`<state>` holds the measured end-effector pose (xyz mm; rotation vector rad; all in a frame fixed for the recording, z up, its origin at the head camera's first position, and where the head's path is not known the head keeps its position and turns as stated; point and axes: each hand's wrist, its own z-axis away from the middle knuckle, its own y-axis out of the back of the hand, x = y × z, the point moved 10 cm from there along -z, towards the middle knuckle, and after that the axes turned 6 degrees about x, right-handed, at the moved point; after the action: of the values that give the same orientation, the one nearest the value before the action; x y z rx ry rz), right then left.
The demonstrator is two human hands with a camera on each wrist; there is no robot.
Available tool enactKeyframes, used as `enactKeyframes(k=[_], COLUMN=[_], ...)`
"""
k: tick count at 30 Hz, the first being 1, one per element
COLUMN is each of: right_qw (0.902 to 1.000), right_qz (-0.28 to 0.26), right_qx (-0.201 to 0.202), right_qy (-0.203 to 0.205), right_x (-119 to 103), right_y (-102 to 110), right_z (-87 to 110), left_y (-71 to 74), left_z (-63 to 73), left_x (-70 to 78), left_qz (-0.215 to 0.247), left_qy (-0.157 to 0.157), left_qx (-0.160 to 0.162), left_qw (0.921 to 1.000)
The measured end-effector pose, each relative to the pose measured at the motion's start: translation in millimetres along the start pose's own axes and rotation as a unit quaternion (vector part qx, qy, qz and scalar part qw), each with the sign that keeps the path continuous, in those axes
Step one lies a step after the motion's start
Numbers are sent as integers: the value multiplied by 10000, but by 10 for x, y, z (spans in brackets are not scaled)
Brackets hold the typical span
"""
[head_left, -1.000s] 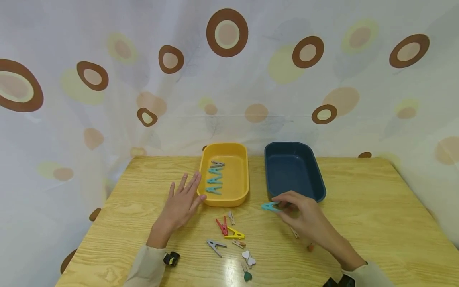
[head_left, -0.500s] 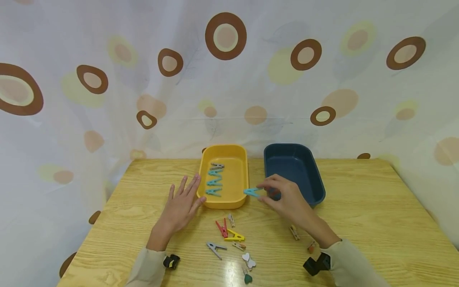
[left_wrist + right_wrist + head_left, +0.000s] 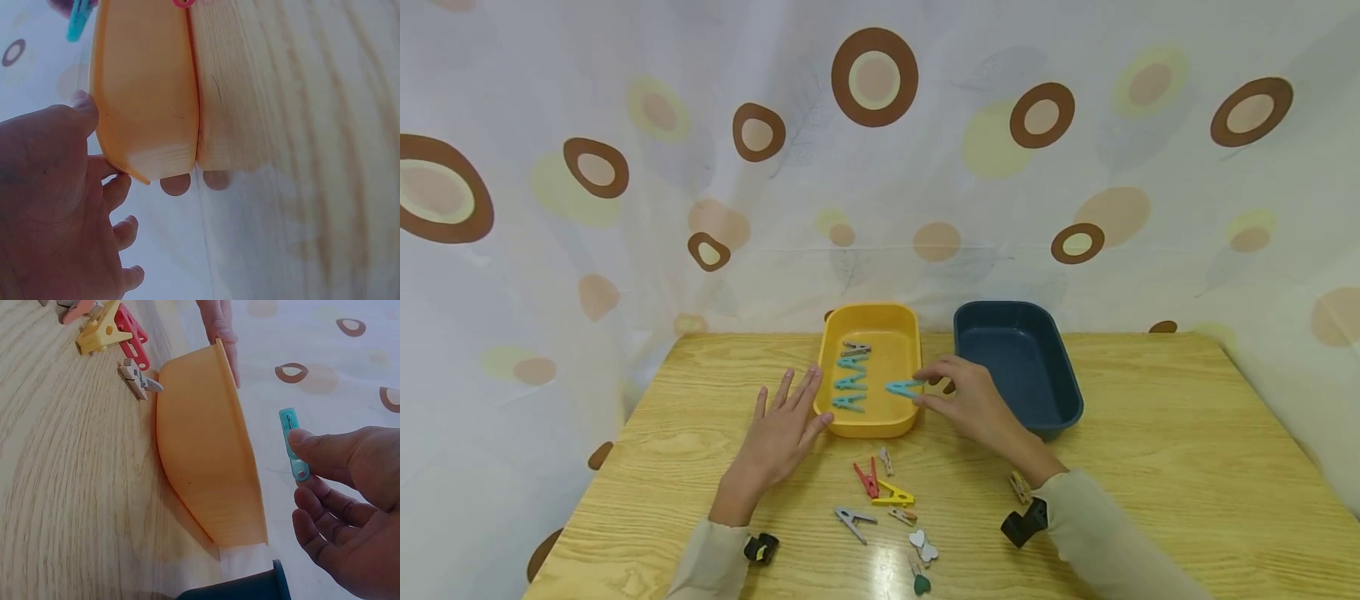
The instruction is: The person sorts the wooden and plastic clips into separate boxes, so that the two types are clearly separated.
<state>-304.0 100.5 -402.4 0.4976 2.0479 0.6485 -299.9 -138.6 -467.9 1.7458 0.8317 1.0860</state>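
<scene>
Between thumb and fingers, my right hand (image 3: 966, 400) pinches a light-blue clothespin (image 3: 902, 388) by its legs, over the right side of the yellow tray (image 3: 869, 430). The right wrist view shows this clothespin (image 3: 289, 445) held above the tray rim. My left hand (image 3: 775, 437) lies spread at the tray's left rim; in the left wrist view its thumb and fingertips touch the rim. Down the left half of the tray runs a column of three light-blue clothespins (image 3: 850, 382), with a grey-brown clothespin (image 3: 856, 347) at its far end.
A dark blue tray (image 3: 1070, 387) stands to the right. In front of the yellow tray lie red (image 3: 867, 481), yellow (image 3: 895, 495) and grey (image 3: 853, 521) clothespins, small wooden clips (image 3: 902, 516), and white (image 3: 923, 546) and green (image 3: 922, 582) heart clips. Another wooden clothespin (image 3: 1020, 487) lies near the right forearm.
My right hand has carried the light-blue clothespin leftward and away from me, from in front of the blue tray to over the yellow one. The left hand has stayed at the rim.
</scene>
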Motion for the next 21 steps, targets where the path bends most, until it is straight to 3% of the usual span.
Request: enactKeyframes(k=[21], right_qw=[9988], right_qz=[256], right_qx=[-398], right_qy=[-111], right_x=[142], right_y=[-410], right_z=[-163], left_y=[34], left_z=[11], left_x=[30], left_qz=[-43], left_qy=[-114], left_qx=[114], left_qw=[9999])
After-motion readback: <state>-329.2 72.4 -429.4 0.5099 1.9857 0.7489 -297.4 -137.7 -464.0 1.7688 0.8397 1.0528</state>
